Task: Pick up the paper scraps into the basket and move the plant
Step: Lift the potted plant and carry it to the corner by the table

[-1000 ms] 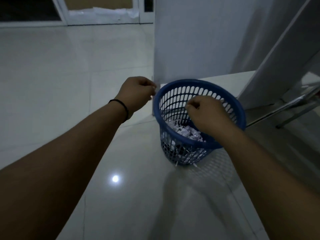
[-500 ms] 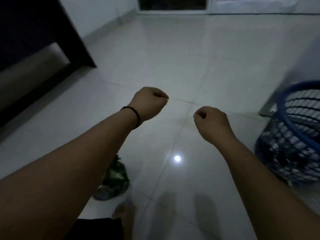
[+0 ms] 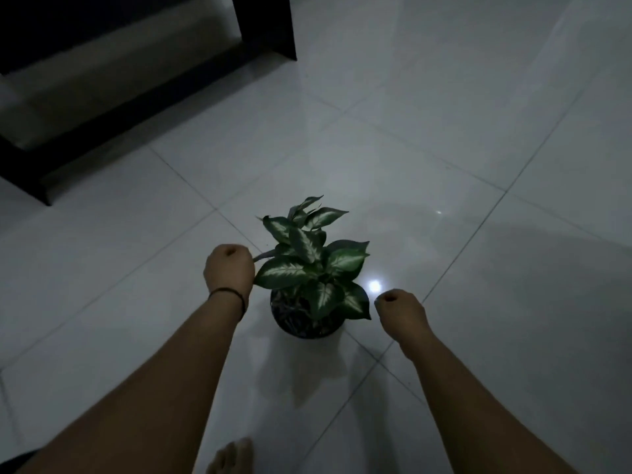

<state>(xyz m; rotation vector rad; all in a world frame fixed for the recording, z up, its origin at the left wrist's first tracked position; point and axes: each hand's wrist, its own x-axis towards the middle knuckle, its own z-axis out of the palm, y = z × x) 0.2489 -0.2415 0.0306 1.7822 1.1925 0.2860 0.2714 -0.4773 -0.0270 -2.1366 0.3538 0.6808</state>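
A small plant [image 3: 309, 265] with green-and-white leaves stands in a dark round pot [image 3: 290, 321] on the white tiled floor, in the lower middle of the head view. My left hand [image 3: 228, 268], with a dark band on the wrist, hangs in a fist just left of the leaves. My right hand [image 3: 400, 311] is also curled into a fist, to the right of the pot. Neither hand touches the plant, and nothing shows in either fist. The basket and the paper scraps are out of view.
A dark piece of furniture [image 3: 266, 25] with a low base stands at the upper left. A bare foot [image 3: 231, 456] shows at the bottom edge. A bright light reflection [image 3: 375, 286] lies on the glossy tiles right of the plant.
The view has swung left from the blue basket to the plant. Both fists have left the basket and now hang on either side of the plant.
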